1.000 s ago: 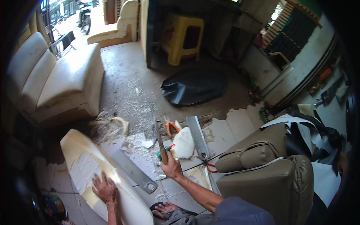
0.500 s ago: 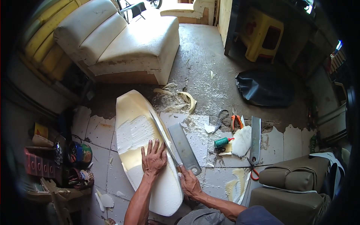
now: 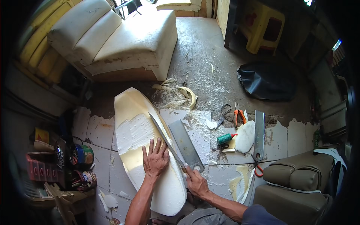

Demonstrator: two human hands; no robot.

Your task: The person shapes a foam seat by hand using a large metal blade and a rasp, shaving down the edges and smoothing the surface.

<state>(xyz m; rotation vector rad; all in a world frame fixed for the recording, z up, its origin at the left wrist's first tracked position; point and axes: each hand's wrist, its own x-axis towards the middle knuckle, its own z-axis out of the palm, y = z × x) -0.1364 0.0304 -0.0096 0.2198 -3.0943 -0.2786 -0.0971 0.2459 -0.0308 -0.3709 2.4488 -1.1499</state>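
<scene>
A long cream foam block (image 3: 165, 197), shaped like a motorcycle seat, lies slanted on the floor before me. Its upper face is partly shaved to a rough white patch. My left hand (image 3: 155, 160) presses flat on it with fingers spread. At its right edge my right hand (image 3: 196, 182) is closed round the handle of a long narrow knife (image 3: 164, 138), whose blade points away along the foam's right side. The grip is mostly hidden by the fingers. A broad flat metal blade (image 3: 185, 144) rests on the tiles just right of the foam.
To the right lie orange-handled pliers (image 3: 239, 116), scissors (image 3: 225, 110), a green bottle (image 3: 225, 139), a second broad blade (image 3: 258, 131) and brown cushions (image 3: 300, 174). Foam scraps (image 3: 192, 98) litter the floor. A white seat (image 3: 131, 41) stands far left; jars and boxes (image 3: 80, 154) crowd the near left.
My right hand has shifted slightly right with the knife, and the blade now slants more across the foam's right edge. The left hand stays pressed on the foam. The whole view has moved slightly.
</scene>
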